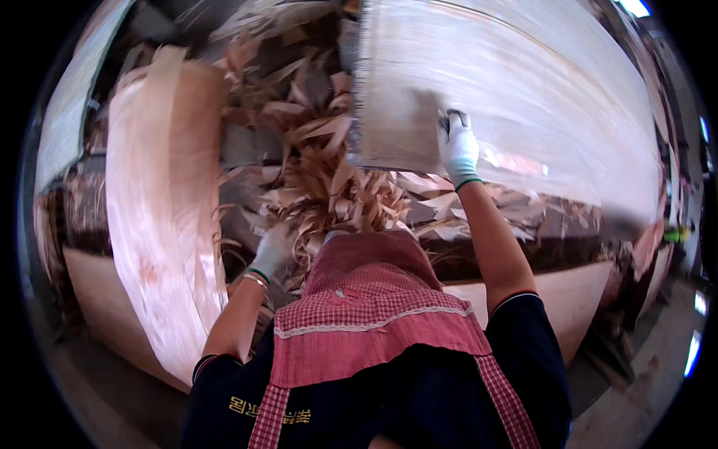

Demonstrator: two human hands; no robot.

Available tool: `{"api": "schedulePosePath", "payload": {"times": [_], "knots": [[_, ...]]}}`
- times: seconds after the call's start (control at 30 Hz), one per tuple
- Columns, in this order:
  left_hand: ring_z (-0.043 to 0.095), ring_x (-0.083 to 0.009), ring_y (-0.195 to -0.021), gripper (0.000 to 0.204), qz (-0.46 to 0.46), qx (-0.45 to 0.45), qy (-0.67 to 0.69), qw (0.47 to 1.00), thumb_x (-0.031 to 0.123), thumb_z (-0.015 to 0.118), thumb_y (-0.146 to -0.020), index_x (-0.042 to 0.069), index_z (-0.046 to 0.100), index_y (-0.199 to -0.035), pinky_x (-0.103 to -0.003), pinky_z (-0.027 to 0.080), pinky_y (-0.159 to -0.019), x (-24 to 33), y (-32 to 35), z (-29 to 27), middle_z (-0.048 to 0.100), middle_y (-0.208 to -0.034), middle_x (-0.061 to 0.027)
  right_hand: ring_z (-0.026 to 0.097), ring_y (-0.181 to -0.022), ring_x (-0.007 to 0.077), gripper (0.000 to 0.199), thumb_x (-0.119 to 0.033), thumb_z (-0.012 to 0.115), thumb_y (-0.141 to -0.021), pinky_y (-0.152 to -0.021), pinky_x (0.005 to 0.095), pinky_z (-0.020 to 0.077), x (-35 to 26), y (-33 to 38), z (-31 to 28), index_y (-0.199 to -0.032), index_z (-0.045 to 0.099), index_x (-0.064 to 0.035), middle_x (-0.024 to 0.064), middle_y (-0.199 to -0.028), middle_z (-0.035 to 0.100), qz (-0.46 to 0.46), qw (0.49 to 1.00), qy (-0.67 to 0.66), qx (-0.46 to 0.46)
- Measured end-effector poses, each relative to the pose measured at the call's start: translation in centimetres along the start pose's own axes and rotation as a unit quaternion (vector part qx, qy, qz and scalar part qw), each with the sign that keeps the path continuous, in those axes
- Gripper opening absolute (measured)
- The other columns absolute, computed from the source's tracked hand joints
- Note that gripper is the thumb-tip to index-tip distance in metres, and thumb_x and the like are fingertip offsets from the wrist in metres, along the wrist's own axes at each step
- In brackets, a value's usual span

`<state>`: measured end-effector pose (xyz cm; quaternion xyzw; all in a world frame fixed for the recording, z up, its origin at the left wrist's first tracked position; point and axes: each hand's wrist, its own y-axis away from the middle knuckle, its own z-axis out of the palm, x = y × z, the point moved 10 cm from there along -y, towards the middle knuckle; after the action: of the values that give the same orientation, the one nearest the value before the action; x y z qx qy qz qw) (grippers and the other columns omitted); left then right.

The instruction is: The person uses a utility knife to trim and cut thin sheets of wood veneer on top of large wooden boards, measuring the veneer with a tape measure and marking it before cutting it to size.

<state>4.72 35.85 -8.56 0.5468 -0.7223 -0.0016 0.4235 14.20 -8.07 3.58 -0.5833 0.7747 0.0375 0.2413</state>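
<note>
Cluttered workshop bench, wood scraps [336, 187] mid-frame: right hand [458, 150] grips lower edge of big veneer sheet [516, 97] stretching upper right; left hand [271, 251] rests in scraps, grip unclear.

The big veneer sheet [523, 97] is smeared by motion blur, so its grain and far edges cannot be made out; its top runs out of the picture. The right hand [457, 146] lies on the sheet's lower left part, but whether the fingers curl over an edge is unclear. Left of the sheet, the left hand [271, 251] is blurred and partly sunk among scraps [336, 187], so what it grips cannot be told. Farther left, the long strip [168, 217] is blurred too. Below the sheet, the apron [366, 314] hides the bench front. Right of the sheet, things at the rim are too small to tell.
</note>
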Motion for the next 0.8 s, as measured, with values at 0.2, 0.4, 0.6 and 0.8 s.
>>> {"api": "schedulePosePath", "payload": {"times": [0.2,0.4,0.6,0.8], "knots": [[0.056,-0.0408,-0.100,0.029,0.172,0.182,-0.008,0.968,0.020,0.055,-0.089,0.002,0.059,-0.111,-0.046,0.044,-0.086,18.7,-6.1,-8.2,0.061,-0.105,-0.0219,0.060,-0.078,0.0206,0.021,-0.012,0.053,-0.092,-0.074,0.0363,0.0498,11.3,6.1,-17.8,-0.108,0.058,0.0001,0.0115,-0.100,0.058,0.233,0.916,-0.258,0.202],[0.056,-0.0359,-0.106,0.034,0.276,0.236,-0.119,0.924,0.022,0.056,-0.090,0.006,0.054,-0.119,-0.046,0.040,-0.095,39.7,-13.9,-0.4,0.061,-0.113,-0.0164,0.052,-0.072,0.0131,0.036,-0.026,0.048,-0.096,-0.068,0.0292,0.0449,35.1,19.1,-25.8,-0.117,0.056,0.0025,0.0068,-0.087,0.060,0.247,0.919,-0.101,0.291],[0.038,-0.0313,-0.131,0.053,0.193,0.362,-0.247,0.878,0.032,0.058,-0.088,0.008,0.042,-0.132,-0.047,0.028,-0.109,43.8,-22.8,9.7,0.044,-0.139,-0.0121,0.058,-0.067,0.0194,0.031,-0.028,0.049,-0.095,-0.060,0.0352,0.0464,53.1,41.4,-22.1,-0.094,0.059,0.0011,0.0069,-0.076,0.062,0.568,0.773,-0.247,0.137],[0.034,-0.0270,-0.135,0.054,0.154,0.393,-0.290,0.859,0.034,0.056,-0.088,0.010,0.041,-0.134,-0.047,0.022,-0.112,44.8,-22.7,11.6,0.041,-0.143,-0.0072,0.052,-0.047,0.0170,0.030,-0.029,0.049,-0.090,-0.043,0.0321,0.0409,58.4,61.8,-21.6,-0.088,0.059,-0.0005,0.0053,-0.061,0.056,0.687,0.714,-0.127,0.027]]}}
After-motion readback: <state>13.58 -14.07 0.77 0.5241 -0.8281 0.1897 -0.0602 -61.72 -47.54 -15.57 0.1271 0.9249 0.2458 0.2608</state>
